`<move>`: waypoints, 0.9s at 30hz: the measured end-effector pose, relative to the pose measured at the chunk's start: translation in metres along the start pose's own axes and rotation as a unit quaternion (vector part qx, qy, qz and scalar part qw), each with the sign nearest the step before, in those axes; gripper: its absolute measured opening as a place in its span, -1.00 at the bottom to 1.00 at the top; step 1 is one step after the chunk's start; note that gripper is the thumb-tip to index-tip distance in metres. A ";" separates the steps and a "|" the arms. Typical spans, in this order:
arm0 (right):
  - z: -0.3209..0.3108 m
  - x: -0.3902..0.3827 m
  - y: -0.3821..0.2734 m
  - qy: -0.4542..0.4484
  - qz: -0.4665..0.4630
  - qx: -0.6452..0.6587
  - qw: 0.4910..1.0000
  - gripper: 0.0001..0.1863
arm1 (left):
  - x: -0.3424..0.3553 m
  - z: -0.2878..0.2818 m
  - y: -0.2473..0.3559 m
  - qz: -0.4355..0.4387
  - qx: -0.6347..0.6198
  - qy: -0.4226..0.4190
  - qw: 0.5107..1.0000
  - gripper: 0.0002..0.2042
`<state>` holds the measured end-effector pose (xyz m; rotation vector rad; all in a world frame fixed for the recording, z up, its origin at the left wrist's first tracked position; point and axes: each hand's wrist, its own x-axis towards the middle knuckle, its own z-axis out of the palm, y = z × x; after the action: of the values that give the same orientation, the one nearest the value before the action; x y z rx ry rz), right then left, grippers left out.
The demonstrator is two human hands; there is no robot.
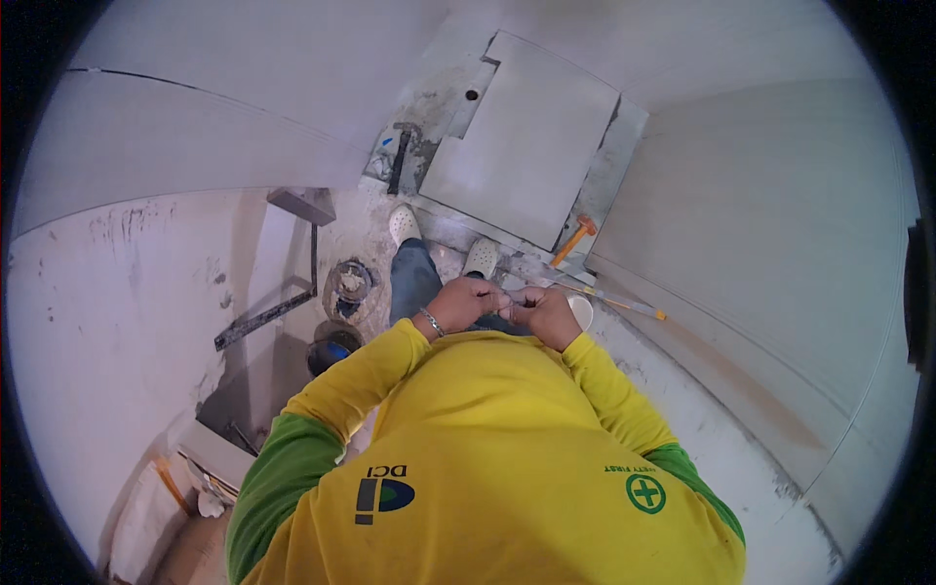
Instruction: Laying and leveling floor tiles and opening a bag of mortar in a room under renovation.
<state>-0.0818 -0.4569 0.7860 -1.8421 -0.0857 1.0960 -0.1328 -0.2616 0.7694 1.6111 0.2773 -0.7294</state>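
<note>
My left hand point(466, 302) and my right hand point(541, 314) meet in front of my waist, fingers closed around something small between them that I cannot make out. A white round container point(580, 312) is partly hidden just right of my right hand. Beyond it, an orange-handled hammer point(568, 244) leans beside a large pale tile point(510, 134) on the raised floor section. A long thin tool with a yellow end point(639, 307) lies to the right. A dark hammer-like tool point(399, 161) rests left of the tile.
Pale walls point(760, 224) surround me closely. My feet in white clogs point(404, 224) stand at the step's edge. To the left are a round pot with residue point(349, 288), a dark bucket point(330, 353) and a dark straight bar point(265, 316). A small dark hole point(472, 95) shows beside the tile.
</note>
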 end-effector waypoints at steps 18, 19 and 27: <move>0.092 0.431 0.275 -0.075 -0.040 -0.094 0.992 -0.67 | 0.323 -0.154 -0.377 -0.011 0.183 0.099 0.978 -0.69; 0.090 0.458 0.286 -0.049 -0.013 -0.124 0.991 -0.69 | 0.353 -0.178 -0.400 -0.066 0.240 0.144 0.958 -0.65; 0.078 0.622 0.265 0.100 -0.107 -0.055 0.988 -0.64 | 0.453 -0.305 -0.513 -0.078 0.442 0.273 0.851 -0.63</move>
<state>0.1324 -0.2470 0.1754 -1.9806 -0.2249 0.7678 0.0144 0.0230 0.0917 2.7115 0.5370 -0.5152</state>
